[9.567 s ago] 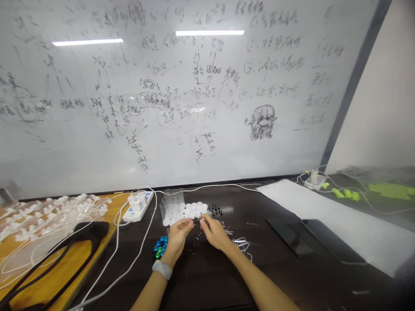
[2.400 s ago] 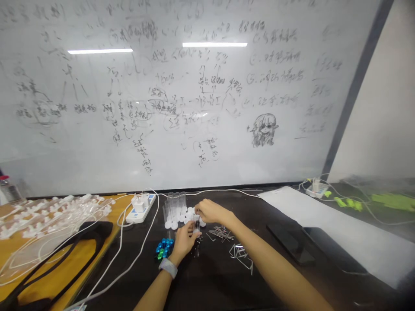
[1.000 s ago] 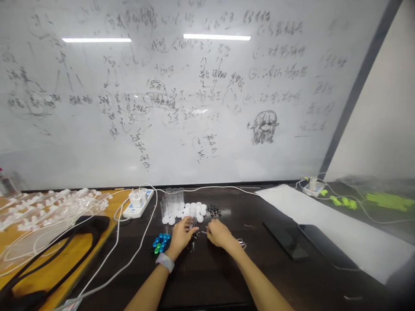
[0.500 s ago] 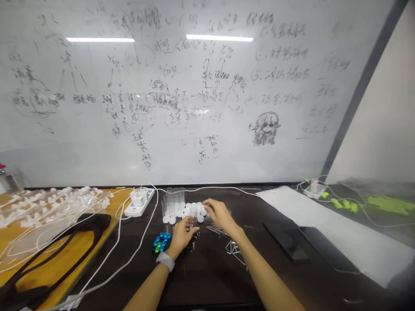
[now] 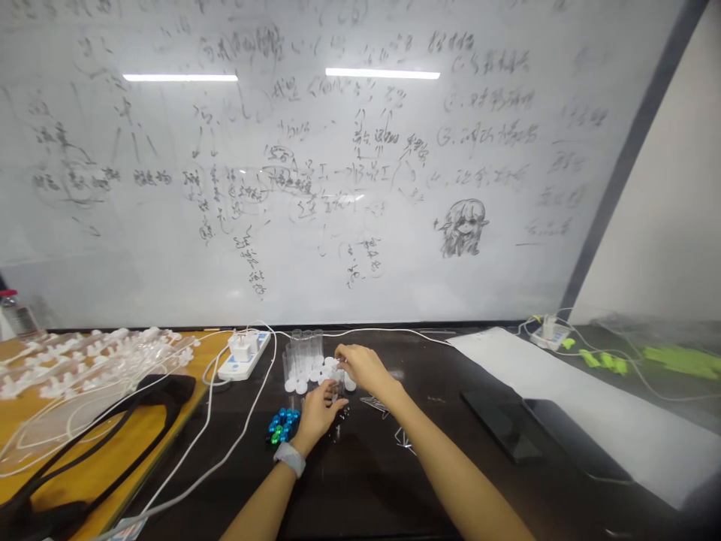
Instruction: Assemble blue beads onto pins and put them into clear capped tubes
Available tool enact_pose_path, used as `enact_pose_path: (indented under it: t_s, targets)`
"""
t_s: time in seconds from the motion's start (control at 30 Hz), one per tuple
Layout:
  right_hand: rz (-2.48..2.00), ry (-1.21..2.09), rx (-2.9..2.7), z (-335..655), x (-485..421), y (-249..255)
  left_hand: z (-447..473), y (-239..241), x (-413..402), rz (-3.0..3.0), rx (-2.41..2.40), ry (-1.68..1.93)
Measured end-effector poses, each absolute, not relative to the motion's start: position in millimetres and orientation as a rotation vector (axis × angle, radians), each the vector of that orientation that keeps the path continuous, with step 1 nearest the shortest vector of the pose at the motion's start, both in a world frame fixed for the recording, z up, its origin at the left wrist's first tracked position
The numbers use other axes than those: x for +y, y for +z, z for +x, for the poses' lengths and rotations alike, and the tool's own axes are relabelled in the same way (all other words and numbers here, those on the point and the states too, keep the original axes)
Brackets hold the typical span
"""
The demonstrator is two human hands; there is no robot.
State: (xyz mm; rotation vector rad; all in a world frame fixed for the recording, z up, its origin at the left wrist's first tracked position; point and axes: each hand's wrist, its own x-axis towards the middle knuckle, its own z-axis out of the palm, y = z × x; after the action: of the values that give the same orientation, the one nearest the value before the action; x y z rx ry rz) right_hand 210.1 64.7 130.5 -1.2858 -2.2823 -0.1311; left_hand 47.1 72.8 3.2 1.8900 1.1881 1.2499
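My left hand (image 5: pixel 317 412) curls round a clear plastic tube (image 5: pixel 339 386) that stands upright on the dark table. Just above its top end is my right hand (image 5: pixel 360 367), fingertips pinched together; whatever they grip is too small or hidden to make out. Behind both hands lie several round white caps (image 5: pixel 328 366), partly covered by the right hand. More clear tubes (image 5: pixel 304 349) stand in a group behind and to the left. Small shiny bits (image 5: pixel 345 412) lie beside the left thumb. A cluster of blue and green beads (image 5: pixel 282 425) sits left of the left wrist.
Thin metal wire pieces (image 5: pixel 375 406) lie right of the hands, with bent ones (image 5: pixel 404 439) nearer. Two dark phones, one a black slab (image 5: pixel 501 427), rest beside a white sheet (image 5: pixel 563 391). A power strip (image 5: pixel 243 359) and white cables lie at left.
My right hand has moved left from the white caps to above the tube. My left hand stays round the tube. The view has shifted slightly.
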Motion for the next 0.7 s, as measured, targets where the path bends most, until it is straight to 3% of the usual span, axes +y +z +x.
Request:
enact_pose_path:
  t_s: [0.43, 0.7]
  targets:
    - [-1.222, -0.114, -2.132, 213.0, 70.0, 111.5, 46.8, 1.8, 73.8, 1.895, 1.209, 1.256]
    - [-1.207, 0.123, -1.833, 233.2, 77.8, 70.6, 46.3, 3.8, 71.6, 1.907, 1.211, 1.261]
